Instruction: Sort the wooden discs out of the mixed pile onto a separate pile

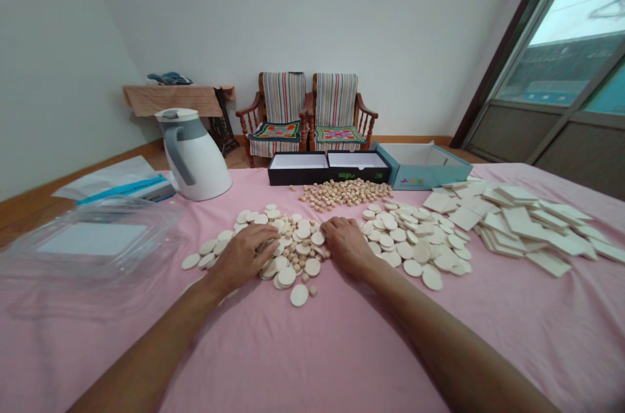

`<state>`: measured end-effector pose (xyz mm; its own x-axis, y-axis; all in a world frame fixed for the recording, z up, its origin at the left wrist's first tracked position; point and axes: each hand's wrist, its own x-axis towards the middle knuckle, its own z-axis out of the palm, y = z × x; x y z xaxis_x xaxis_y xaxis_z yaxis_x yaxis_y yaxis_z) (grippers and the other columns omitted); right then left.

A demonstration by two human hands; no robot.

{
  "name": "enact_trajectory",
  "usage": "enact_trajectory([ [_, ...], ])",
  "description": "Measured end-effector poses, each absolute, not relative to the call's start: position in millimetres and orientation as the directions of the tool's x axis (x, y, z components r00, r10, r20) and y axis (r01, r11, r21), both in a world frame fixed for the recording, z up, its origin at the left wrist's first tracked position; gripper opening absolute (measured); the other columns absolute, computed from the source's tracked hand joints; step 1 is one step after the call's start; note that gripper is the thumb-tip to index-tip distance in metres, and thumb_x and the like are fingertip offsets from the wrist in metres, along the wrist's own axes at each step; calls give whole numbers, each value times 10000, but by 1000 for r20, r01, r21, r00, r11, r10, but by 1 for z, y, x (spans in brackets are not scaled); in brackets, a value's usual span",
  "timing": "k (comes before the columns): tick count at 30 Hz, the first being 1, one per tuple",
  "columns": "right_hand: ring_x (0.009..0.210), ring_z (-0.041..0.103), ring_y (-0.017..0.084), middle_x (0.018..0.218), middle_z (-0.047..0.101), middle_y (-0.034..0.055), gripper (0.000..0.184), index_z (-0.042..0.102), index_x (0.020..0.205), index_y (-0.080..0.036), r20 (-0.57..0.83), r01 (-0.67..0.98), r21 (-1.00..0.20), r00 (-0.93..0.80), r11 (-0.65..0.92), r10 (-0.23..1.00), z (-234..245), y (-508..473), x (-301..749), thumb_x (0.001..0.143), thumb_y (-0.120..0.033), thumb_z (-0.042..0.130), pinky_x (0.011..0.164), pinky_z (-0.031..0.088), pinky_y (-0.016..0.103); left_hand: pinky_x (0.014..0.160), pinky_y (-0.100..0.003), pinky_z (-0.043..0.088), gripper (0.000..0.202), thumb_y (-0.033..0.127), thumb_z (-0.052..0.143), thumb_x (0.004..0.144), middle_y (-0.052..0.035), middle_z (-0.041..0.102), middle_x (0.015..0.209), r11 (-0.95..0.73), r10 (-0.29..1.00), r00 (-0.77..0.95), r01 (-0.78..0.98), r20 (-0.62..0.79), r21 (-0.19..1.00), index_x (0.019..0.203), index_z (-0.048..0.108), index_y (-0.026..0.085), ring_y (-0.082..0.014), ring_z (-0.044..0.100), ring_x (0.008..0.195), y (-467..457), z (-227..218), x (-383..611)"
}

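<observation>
So the left hand (244,249) and right hand (347,245) sit at opposite edges of a mixed pile (287,277), fingers curved and pointing down into it. Can't tell if either one is pinching anything, since the fingertips are buried or turned away. My guess is they flank the pile like that so the pieces stay within reach from both sides.

The pile itself is right between the hands: thin, pale round discs jumbled with chunky little wooden bits, smooth-looking and blocky. One loose disc (299,296) and a small wooden piece (313,291) lie just on the wearer's side of it. More discs (208,247) spread outside the left hand, and a disc heap (405,249) sits just outside the right.

Beyond the right hand there's a heap of small wooden pieces (349,193), and well out to its right a slithery stack of flat square tiles (527,221). Looks like grouping by shape to me.

Past all that are two shallow black boxes (299,176) and a light blue open box (424,173). Off beyond the left hand: a glossy white-and-grey jug (202,162) and a clear plastic container (161,221), all on soft, wrinkled pink cloth (312,361).
</observation>
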<state>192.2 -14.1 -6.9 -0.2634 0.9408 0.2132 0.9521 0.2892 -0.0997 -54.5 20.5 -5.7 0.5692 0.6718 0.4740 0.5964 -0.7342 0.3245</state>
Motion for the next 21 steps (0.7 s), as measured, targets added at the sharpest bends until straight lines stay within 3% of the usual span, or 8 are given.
enact_trajectory([
  [4, 892, 510, 212, 966, 603, 108, 189, 588, 960, -159, 273, 970, -108, -182, 218, 945, 0, -16, 201, 865, -163, 425, 761, 332, 316, 891, -374, 499, 243, 321, 498, 879, -77, 678, 1052, -731, 676, 568, 602, 470, 322, 989, 680, 203, -210, 614, 1002, 21, -7, -55],
  [11, 964, 499, 292, 1005, 588, 170, 221, 597, 979, -125, 391, 949, -69, 308, -307, 867, 26, -23, 264, 818, -208, 473, 779, 325, 385, 899, -371, 494, 251, 331, 492, 884, -81, 676, 1058, -728, 678, 578, 611, 454, 310, 986, 678, 198, -212, 610, 1011, 20, -5, -54],
  [13, 996, 486, 317, 1036, 580, 190, 241, 600, 998, -111, 435, 920, -76, 377, -384, 818, 27, -23, 275, 817, -197, 467, 794, 319, 412, 894, -370, 497, 253, 337, 495, 880, -81, 680, 1052, -726, 680, 572, 613, 460, 312, 976, 683, 197, -214, 616, 1004, 20, -3, -53],
  [15, 1030, 473, 312, 1081, 577, 179, 262, 600, 1033, -122, 471, 942, -116, 331, -315, 817, 23, -22, 274, 823, -190, 461, 824, 320, 417, 892, -371, 499, 254, 339, 498, 877, -81, 684, 1043, -725, 680, 568, 613, 464, 312, 968, 686, 193, -216, 619, 998, 20, -3, -52],
  [19, 1050, 497, 209, 1127, 601, 111, 335, 583, 1121, -154, 381, 957, -231, -76, 174, 921, 7, -15, 242, 831, -112, 422, 890, 341, 327, 896, -374, 497, 259, 334, 491, 882, -82, 683, 1045, -728, 678, 573, 612, 460, 309, 972, 683, 186, -212, 617, 996, 20, -4, -53],
  [21, 1095, 491, 186, 1186, 590, 102, 390, 553, 1187, -162, 301, 906, -248, -265, 343, 916, -1, -13, 222, 835, -83, 404, 911, 338, 309, 900, -376, 494, 265, 335, 488, 885, -85, 679, 1054, -726, 680, 577, 615, 454, 307, 984, 679, 181, -211, 612, 1002, 21, -5, -54],
])
